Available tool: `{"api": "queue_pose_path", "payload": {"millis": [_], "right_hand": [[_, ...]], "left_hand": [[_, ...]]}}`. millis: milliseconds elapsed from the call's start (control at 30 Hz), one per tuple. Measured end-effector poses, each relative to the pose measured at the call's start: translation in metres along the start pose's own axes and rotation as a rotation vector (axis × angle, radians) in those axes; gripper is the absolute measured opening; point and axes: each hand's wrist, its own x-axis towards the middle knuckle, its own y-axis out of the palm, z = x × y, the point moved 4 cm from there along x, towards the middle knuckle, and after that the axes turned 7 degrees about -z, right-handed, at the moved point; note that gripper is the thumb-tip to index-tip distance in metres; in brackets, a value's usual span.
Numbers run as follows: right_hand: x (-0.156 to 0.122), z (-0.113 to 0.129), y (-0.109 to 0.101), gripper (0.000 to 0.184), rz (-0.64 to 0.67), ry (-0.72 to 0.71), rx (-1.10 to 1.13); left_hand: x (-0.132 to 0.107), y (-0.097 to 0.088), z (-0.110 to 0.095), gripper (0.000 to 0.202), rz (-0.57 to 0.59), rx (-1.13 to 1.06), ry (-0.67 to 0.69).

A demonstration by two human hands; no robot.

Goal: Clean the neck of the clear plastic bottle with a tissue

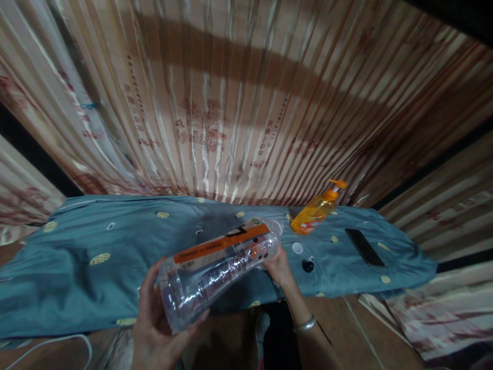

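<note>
Clear bottle [219, 277] with an orange label [208, 249], held aslant between your two hands: your left hand [156, 316] wraps its grip around the base, digits on either side, while your right hand [280, 266] meets the underside near the neck [276, 227]. The blue-green cloth [127, 231] with yellow spots carries, right of the bottle, an amber pump bottle [313, 213], a white disc [297, 248], a small black object [308, 265] and a dark phone [364, 246]. A pleated curtain [246, 128] rises behind; brown floor [346, 329] shows below. Your right fingers are hidden behind the bottle, so how far they close cannot be told; your left arm is cut off at the lower edge, the label's small print is blurred, and the black object is hard to identify
</note>
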Motion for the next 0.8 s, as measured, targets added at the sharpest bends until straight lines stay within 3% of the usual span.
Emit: {"api": "queue_pose_path", "payload": {"millis": [133, 800], "right_hand": [[-0.0002, -0.0027, 0.0009, 0.045, -0.032, 0.060, 0.039], [-0.0003, 0.0061, -0.0011, 0.047, -0.036, 0.052, 0.045]], "left_hand": [[0.0001, 0.0015, -0.0006, 0.099, 0.011, -0.023, 0.013], [0.0006, -0.0010, -0.0006, 0.102, 0.006, 0.026, 0.016]]}}
